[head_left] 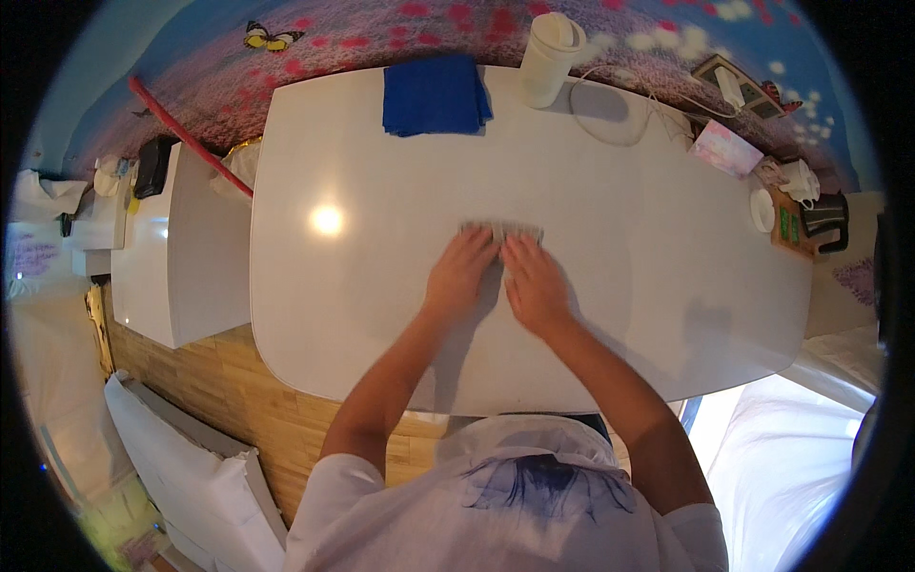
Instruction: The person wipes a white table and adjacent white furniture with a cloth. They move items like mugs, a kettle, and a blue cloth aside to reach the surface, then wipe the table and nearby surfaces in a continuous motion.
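Note:
A small, flat greyish striped item, perhaps a folded cloth [500, 227], lies at the middle of the white table [400, 300]. The fingers of my left hand [463, 268] rest on its left part, and those of my right hand [532, 280] on its right part. Both hands are palm down and side by side, with a narrow gap between them. My fingertips are slightly blurred and cover much of the item, so whether they grip it cannot be told. A folded blue cloth [432, 96] lies beyond my hands at the table's far edge.
A white lidded pitcher [547, 68] and a looping pale cable [607, 139] are at the back. Along the right edge stand a pink tissue box [726, 149], a white cup [799, 181] and a dark kettle [826, 222]. A red stick [189, 136] leans at the left.

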`<state>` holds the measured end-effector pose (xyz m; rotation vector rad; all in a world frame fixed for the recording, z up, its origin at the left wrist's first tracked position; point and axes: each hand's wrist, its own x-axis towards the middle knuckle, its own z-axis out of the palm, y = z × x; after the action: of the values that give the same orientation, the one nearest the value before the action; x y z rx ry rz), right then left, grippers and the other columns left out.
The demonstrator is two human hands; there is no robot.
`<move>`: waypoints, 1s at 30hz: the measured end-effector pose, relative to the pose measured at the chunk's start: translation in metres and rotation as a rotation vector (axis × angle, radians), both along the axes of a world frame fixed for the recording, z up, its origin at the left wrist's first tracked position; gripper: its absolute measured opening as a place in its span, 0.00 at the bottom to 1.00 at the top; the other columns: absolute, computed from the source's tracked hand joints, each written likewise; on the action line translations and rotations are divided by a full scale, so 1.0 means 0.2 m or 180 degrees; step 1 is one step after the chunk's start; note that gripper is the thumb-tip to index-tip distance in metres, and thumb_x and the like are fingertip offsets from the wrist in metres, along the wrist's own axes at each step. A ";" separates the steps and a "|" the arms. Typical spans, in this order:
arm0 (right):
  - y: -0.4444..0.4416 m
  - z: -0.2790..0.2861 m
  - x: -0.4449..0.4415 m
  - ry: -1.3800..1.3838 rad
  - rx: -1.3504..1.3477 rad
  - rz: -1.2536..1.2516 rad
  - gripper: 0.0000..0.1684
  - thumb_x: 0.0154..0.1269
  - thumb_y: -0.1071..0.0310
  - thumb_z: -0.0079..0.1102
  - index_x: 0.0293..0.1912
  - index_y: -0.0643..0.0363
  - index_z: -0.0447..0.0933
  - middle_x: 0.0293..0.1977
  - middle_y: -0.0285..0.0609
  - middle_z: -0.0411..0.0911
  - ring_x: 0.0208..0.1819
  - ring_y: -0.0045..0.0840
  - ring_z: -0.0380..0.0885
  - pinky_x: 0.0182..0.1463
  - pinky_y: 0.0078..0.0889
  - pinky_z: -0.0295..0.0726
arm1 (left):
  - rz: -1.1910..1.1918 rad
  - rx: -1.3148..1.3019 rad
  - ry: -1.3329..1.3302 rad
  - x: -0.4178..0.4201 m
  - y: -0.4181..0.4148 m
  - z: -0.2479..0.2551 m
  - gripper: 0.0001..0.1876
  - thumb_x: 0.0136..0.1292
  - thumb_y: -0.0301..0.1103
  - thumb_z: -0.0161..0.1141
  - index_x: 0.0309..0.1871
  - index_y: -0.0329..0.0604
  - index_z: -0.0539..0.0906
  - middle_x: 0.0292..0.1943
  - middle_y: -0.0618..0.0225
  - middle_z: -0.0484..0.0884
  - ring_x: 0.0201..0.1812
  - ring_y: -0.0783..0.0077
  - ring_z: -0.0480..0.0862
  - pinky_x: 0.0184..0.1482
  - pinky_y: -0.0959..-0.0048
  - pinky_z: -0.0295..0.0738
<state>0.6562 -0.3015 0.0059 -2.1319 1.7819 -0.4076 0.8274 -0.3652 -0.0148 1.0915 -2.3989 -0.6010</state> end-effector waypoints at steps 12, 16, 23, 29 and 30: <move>-0.40 -0.06 -0.18 -0.0071 -0.0267 -0.0059 0.32 0.68 0.64 0.53 0.69 0.61 0.64 0.72 0.46 0.59 0.75 0.38 0.54 0.76 0.45 0.51 | 0.0173 -0.0218 0.0098 -0.19 -0.35 0.00 0.26 0.56 0.20 0.59 0.61 0.45 0.78 0.68 0.63 0.72 0.71 0.58 0.66 0.71 0.61 0.64; -0.65 -0.06 -0.23 0.0484 -0.0426 -0.0355 0.32 0.68 0.63 0.53 0.69 0.61 0.64 0.73 0.46 0.58 0.75 0.39 0.54 0.77 0.44 0.51 | 0.0185 -0.0330 0.0028 -0.36 -0.64 -0.02 0.26 0.55 0.21 0.59 0.61 0.44 0.78 0.68 0.63 0.72 0.71 0.58 0.66 0.71 0.62 0.64; -0.36 -0.02 -0.12 0.0090 -0.0042 0.0033 0.35 0.64 0.64 0.57 0.69 0.64 0.64 0.72 0.48 0.58 0.75 0.41 0.53 0.76 0.46 0.52 | 0.0129 -0.0306 0.0065 -0.14 -0.33 -0.06 0.19 0.58 0.27 0.58 0.55 0.42 0.80 0.64 0.61 0.75 0.68 0.56 0.70 0.70 0.59 0.65; -0.21 0.01 0.06 -0.0324 0.0156 0.0317 0.35 0.66 0.64 0.56 0.69 0.65 0.62 0.72 0.49 0.58 0.75 0.40 0.52 0.76 0.47 0.53 | 0.0286 0.0010 -0.0075 0.08 -0.17 0.05 0.23 0.54 0.20 0.60 0.56 0.44 0.80 0.66 0.62 0.74 0.69 0.56 0.70 0.69 0.60 0.67; -0.27 0.00 0.07 -0.0216 0.0087 0.0286 0.34 0.67 0.63 0.55 0.69 0.65 0.62 0.73 0.48 0.57 0.75 0.40 0.52 0.76 0.46 0.52 | 0.0328 0.0069 -0.0112 0.07 -0.23 0.07 0.23 0.54 0.20 0.60 0.56 0.43 0.80 0.66 0.62 0.74 0.69 0.55 0.70 0.69 0.60 0.67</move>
<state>0.6695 -0.3550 0.0056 -2.1437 1.6388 -0.4248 0.8414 -0.4115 -0.0013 1.2360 -2.3539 -0.5788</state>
